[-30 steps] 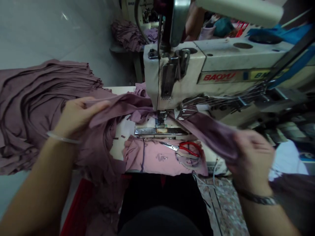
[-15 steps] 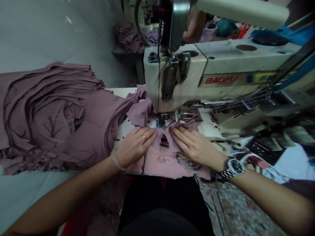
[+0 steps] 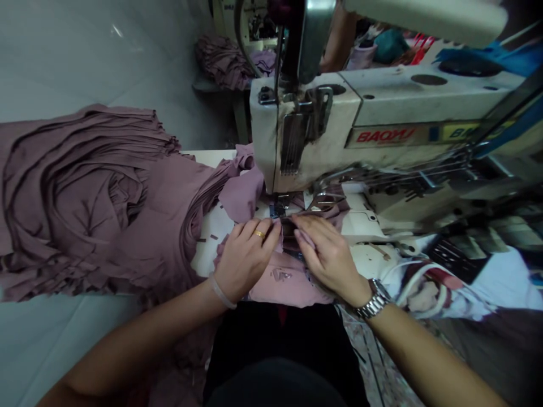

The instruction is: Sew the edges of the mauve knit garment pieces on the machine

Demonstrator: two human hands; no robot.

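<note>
As my left hand and right hand pinch the mauve cloth, it looks light, limp, easily stretched; I'd grip its edges, close to the presser foot.

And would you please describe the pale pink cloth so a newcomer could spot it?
Find the big off-white sewing machine with red lettering. Below it, beside the black-clad lap, partly hidden by the bare left hand, lies the pink cloth, paler than the mauve fabric stack and bearing a grey mark.
</note>
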